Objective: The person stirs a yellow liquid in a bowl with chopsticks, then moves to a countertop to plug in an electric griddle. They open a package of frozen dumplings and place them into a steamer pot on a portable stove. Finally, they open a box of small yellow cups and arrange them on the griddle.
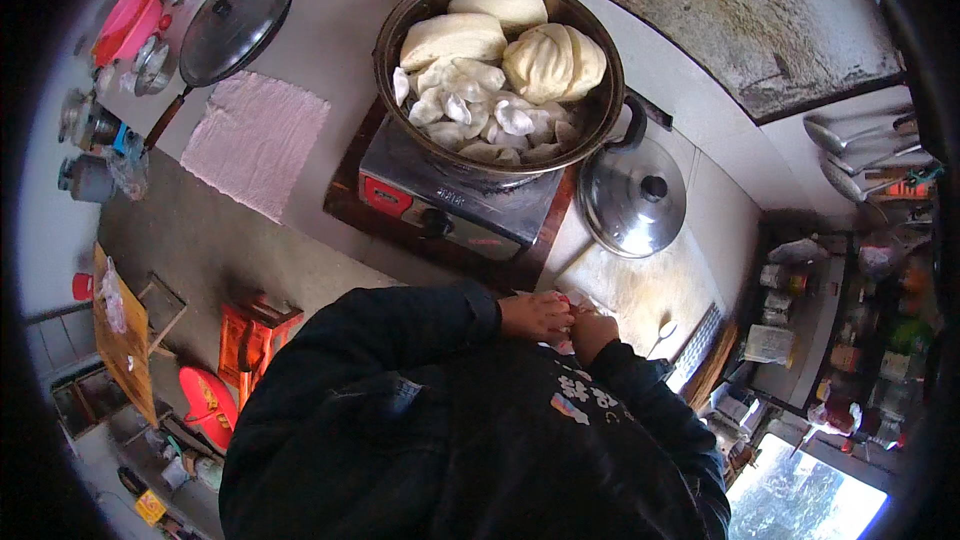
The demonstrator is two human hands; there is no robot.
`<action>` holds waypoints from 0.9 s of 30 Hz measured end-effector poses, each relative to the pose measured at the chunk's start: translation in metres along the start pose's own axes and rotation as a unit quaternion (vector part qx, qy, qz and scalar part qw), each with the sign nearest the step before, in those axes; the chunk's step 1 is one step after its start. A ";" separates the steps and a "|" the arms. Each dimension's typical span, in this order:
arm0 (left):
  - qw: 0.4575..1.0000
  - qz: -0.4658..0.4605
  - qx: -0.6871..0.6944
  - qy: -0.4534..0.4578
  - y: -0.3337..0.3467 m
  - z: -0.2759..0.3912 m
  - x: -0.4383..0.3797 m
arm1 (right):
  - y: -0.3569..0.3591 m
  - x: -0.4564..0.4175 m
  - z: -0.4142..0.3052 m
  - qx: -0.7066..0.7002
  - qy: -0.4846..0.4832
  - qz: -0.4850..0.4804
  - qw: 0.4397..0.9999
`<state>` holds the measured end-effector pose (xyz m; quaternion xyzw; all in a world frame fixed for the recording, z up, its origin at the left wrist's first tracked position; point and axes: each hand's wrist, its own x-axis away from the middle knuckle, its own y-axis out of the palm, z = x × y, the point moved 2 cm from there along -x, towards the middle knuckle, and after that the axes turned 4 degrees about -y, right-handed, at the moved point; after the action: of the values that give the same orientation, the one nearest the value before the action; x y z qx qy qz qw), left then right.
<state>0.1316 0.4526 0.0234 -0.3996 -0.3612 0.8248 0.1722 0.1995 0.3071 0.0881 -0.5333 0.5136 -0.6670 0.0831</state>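
My left hand (535,317) and my right hand (595,336) are close together in front of my chest, at the counter's edge. Both are closed on a thin plastic bag (574,300) with some red on it; its contents cannot be told. Beyond them a gas stove (450,202) with a red panel carries a wide metal pot (616,101). In the pot lie large pale steamed buns (555,60) and a heap of dumplings (480,109). The pot's glass lid (634,191) rests right of the stove, beside a worn pale cutting board (637,277).
A white spoon (666,330) lies on the board. Left of the stove are a pink cloth (256,142) and a dark wok lid (238,19). Ladles (840,165) hang at the right, above shelves with jars. A red wooden stool (251,345) stands on the floor at the left.
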 end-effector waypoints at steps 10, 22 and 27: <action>0.981 -0.064 -0.094 -0.157 -0.006 -0.005 -0.016 | -0.039 0.026 0.008 -0.104 -0.030 0.082 0.991; 0.985 -0.054 -0.005 -0.161 -0.010 -0.008 -0.028 | -0.255 0.020 -0.023 -0.215 -0.113 0.358 0.902; 0.986 -0.007 -0.001 -0.164 -0.002 -0.014 -0.029 | -0.306 -0.032 -0.047 -0.145 -0.170 0.407 0.886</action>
<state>0.1607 0.4441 0.0345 -0.2566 -0.3880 0.8775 0.1163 0.3090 0.4962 0.3095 -0.3889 0.7546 -0.3920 0.3544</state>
